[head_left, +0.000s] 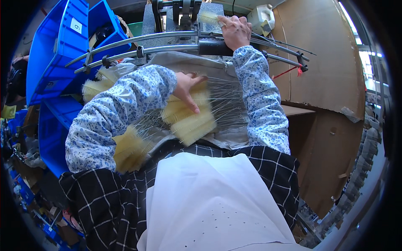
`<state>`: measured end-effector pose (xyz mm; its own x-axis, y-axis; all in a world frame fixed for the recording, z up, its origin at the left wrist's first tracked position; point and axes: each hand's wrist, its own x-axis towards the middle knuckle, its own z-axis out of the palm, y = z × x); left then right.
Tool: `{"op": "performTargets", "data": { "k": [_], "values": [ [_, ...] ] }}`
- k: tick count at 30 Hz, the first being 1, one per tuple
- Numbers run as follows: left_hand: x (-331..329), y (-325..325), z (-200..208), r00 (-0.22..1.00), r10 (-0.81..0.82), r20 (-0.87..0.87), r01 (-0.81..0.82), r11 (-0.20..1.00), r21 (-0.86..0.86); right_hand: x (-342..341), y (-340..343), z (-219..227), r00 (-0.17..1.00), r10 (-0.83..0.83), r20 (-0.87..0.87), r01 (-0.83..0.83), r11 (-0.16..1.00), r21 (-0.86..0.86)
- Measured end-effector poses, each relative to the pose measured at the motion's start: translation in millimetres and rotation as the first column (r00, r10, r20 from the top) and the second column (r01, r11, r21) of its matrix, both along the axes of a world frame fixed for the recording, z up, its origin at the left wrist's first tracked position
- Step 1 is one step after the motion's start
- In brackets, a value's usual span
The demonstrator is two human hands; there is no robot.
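My left hand (189, 90) reaches across my front with thumb and forefinger spread, over a pile of pale yellow bottle brushes (194, 126) with thin twisted wire handles (228, 100). The fingers rest on or just above the bristles; they are not closed round a brush. At the machine, my right hand (237, 31) is closed, its fingertips on a pale yellow bottle brush (208, 17). The rest of that brush is hidden by the hand and the machine. More brushes (132, 150) lie beneath my left forearm.
A metal machine (178, 16) stands ahead, with curved metal rails (167, 49) running across in front of it. Blue bins (56, 54) are stacked at the left. Large cardboard sheets (322, 54) stand at the right, and a white plastic jug (261, 17) sits behind my right hand.
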<state>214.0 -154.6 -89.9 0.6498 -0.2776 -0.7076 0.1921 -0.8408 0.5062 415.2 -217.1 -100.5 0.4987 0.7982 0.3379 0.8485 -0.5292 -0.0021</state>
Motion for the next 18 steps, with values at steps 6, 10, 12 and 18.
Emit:
{"op": "performTargets", "data": {
  "k": [6, 10, 12, 18],
  "values": [
    [-0.4, -3.7, 3.9, 0.999, 0.0, 0.054, -0.003, 0.999, 0.042, -1.3, 2.2, 1.4, 1.0, 0.01, 0.01, -0.01, 1.0, 0.01],
    [-1.0, -5.6, 4.8, 1.0, 0.015, 0.021, -0.016, 0.999, 0.044, -4.7, 1.1, 6.1, 1.0, -0.012, 0.022, 0.012, 1.0, 0.02],
    [-1.1, -5.6, 5.2, 1.0, 0.019, 0.022, -0.02, 0.999, 0.039, -5.0, 0.7, 6.5, 1.0, -0.011, 0.027, 0.01, 1.0, 0.023],
    [-0.2, -5.0, 5.3, 0.999, 0.015, 0.033, -0.016, 0.999, 0.033, -3.5, 0.9, 4.1, 1.0, 0.012, 0.022, -0.013, 0.999, 0.034]
  ]
}}
